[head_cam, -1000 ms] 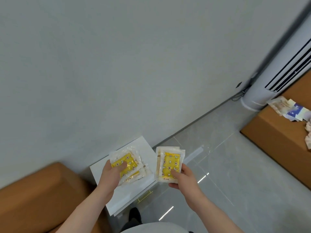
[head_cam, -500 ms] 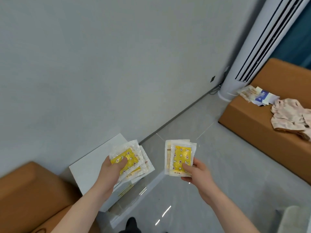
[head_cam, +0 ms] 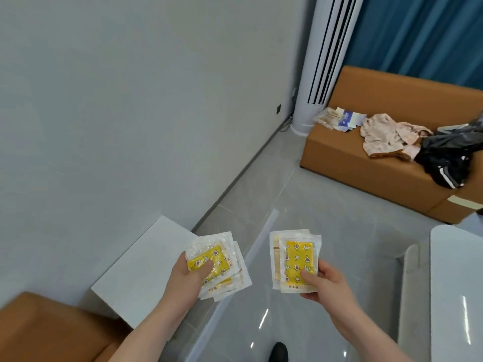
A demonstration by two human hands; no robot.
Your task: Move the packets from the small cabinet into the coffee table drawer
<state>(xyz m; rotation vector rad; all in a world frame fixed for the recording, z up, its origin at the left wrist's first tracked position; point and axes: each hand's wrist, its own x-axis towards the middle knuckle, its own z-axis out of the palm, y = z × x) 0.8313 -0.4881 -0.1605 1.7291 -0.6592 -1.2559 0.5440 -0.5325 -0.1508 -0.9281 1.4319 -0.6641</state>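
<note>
My left hand (head_cam: 187,279) grips a fanned stack of clear packets with yellow patterned contents (head_cam: 222,265), thumb across the top one. In my right hand (head_cam: 324,283) is a second stack of the same yellow packets (head_cam: 295,262), pinched at its lower right corner. Both stacks hang in the air above the grey floor. The small white cabinet (head_cam: 136,270) stands low against the wall, just left of my left hand. A white coffee table (head_cam: 454,288) shows at the right edge; no drawer is visible on it.
An orange sofa (head_cam: 366,163) at the back right carries papers, a pale garment and a black jacket. A white tower air conditioner (head_cam: 321,64) stands in the corner by a blue curtain. Another orange seat (head_cam: 44,333) sits at the lower left. Grey tiled floor lies between.
The view has swung to the right, bringing the sofa, curtain and white table into sight. Both hands keep their packets and now sit to the right of the cabinet.
</note>
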